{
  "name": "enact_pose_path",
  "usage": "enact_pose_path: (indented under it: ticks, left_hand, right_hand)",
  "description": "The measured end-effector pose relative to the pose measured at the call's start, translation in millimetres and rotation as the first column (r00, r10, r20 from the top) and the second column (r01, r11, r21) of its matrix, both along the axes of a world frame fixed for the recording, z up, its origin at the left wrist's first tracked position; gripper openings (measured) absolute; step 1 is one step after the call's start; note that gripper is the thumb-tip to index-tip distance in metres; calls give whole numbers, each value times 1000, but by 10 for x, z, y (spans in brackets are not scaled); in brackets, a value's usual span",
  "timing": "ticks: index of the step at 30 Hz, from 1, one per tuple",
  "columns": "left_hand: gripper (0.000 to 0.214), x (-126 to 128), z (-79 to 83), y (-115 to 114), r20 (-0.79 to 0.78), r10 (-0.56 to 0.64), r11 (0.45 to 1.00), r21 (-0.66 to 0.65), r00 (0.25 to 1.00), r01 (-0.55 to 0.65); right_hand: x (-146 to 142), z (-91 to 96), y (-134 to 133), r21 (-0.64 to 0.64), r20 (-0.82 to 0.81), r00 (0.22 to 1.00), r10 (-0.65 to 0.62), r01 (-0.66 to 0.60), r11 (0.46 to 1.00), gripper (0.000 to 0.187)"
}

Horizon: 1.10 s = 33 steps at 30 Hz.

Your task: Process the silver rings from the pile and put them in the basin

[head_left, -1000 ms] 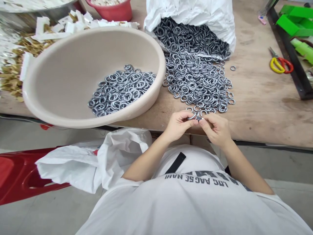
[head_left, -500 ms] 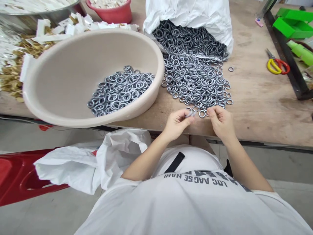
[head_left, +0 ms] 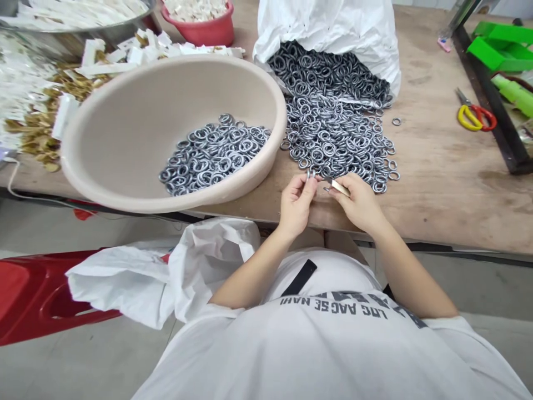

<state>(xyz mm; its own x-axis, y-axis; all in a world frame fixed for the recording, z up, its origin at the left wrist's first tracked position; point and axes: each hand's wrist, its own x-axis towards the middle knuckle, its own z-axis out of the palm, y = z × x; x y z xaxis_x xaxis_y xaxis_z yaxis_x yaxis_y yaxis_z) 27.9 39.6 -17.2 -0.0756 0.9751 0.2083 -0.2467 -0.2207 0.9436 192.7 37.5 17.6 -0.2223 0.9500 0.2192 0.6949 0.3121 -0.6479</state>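
Judging by how the stock lies, you are in the early-to-middle part of the work: the beige basin (head_left: 125,128) carries only a shallow layer (head_left: 214,155) of grey metal rings on its lower side, while a far larger loose pile (head_left: 337,141) lies on the wooden table (head_left: 437,166) just beside the basin. The open white bag (head_left: 328,28) behind the pile is full at its mouth. Your hands work at the near edge of the pile, close to the table edge. Your left hand (head_left: 296,203) is closed in a pinch, thumb against fingertips, holding the held rings (head_left: 311,174) upright; they appear to be two, though the count is hard to confirm. Your right hand (head_left: 358,203) is likewise curled shut, gripping a small pale piece (head_left: 338,188) between thumb and forefinger, its tip directed toward the held rings and just apart from them.
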Motion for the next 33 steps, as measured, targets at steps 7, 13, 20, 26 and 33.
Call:
enact_pose_path:
  ticks: [7,13,20,26,33]
  left_hand:
    - [28,-28,80,-25,-128,-353,931,46,927,362]
    - [27,-65,54,-63,-34,-511,860,-20,859,510]
    - [17,-86,67,-66,-81,-509,856,54,857,513]
    - [22,-86,77,-58,-144,-430,895,59,891,442]
    - [23,-87,86,-63,-181,-400,906,65,898,417]
  right_hand:
    - [101,50,-251,159,-352,935,50,7,987,16]
    - [-11,-81,-262,49,-518,855,11,17,999,18]
    - [-41,-104,-274,-173,-719,690,-89,-54,983,24]
    - [75,-56,-426,39,-407,913,-34,55,998,22]
    - [91,-55,-483,66,-263,965,-14,32,997,28]
